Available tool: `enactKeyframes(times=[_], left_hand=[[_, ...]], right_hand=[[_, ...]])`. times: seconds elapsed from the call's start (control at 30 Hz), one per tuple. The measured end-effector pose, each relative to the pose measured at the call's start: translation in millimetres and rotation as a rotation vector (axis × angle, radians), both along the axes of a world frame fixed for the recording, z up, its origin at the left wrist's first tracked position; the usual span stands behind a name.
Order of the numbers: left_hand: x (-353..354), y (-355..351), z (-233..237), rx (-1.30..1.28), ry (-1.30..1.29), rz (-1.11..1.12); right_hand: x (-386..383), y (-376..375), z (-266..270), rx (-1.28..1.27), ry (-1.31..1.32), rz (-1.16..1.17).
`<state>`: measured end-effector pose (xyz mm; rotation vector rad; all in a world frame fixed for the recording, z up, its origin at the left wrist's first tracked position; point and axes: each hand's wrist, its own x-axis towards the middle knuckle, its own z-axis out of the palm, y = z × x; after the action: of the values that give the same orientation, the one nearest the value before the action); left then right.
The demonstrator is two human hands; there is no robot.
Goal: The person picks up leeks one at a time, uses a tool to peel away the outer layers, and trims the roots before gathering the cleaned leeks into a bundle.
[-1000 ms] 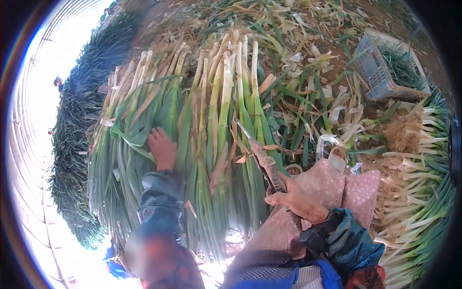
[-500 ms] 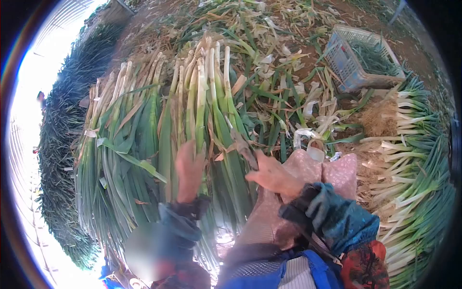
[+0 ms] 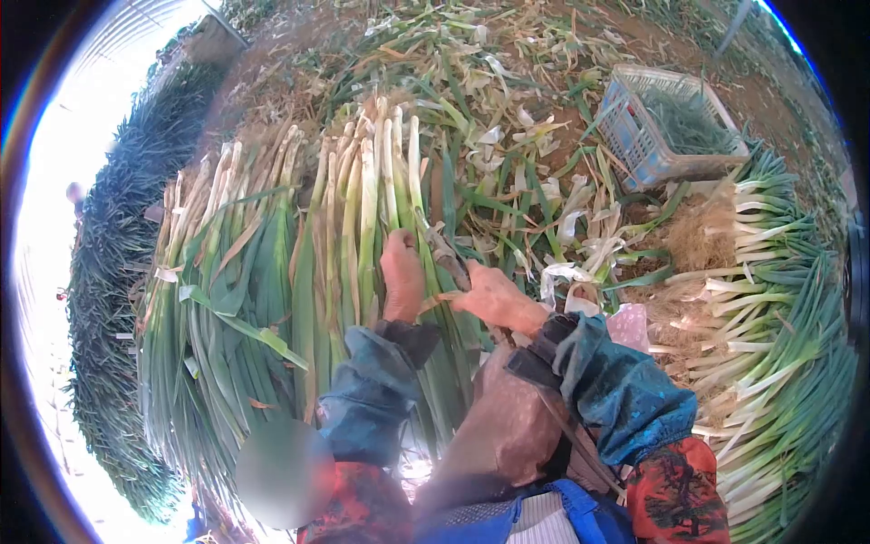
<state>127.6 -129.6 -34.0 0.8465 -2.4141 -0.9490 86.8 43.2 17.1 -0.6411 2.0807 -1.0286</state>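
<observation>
Long green onions lie in a thick pile in front of me, white stems pointing away and green leaves toward me. My left hand rests over the right part of this pile with its fingers curled in among the stems; what they hold is hidden. Just beside it, my right hand is closed around a narrow grey-brown, blade-like tool. The tool's far end points up and left, over the edge of the pile. A dry tan leaf shows between the two hands.
Peeled leaves and husks litter the ground ahead. A plastic crate with green scraps stands at the upper right. Cleaned green onions form a row along the right. A dark green stack lines the left.
My left hand has moved up and right along the stems, and its fingers have curled in. My right hand, with the tool, has shifted slightly up and left. The view has tilted a little.
</observation>
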Motion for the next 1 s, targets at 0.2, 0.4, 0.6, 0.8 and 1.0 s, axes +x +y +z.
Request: enactKeyframes(times=[0.2,0.4,0.6,0.8,1.0], left_hand=[[-39,11,-33,-0.572,-0.363,-0.154],[-44,11,-38,-0.352,-0.471,-0.01],[17,-7,7,-0.025,-0.485,-0.119],[51,-17,16,0.904,0.077,-0.194],[65,-9,-25,0.634,0.166,-0.284]], right_hand=[[-31,-7,-14,-0.072,0.073,-0.053],[-29,-2,-13,-0.127,0.056,-0.016],[-7,13,16,0.008,-0.052,0.061],[36,43,39,-0.017,0.043,0.217],[43,42,26,-0.014,0.134,0.193]])
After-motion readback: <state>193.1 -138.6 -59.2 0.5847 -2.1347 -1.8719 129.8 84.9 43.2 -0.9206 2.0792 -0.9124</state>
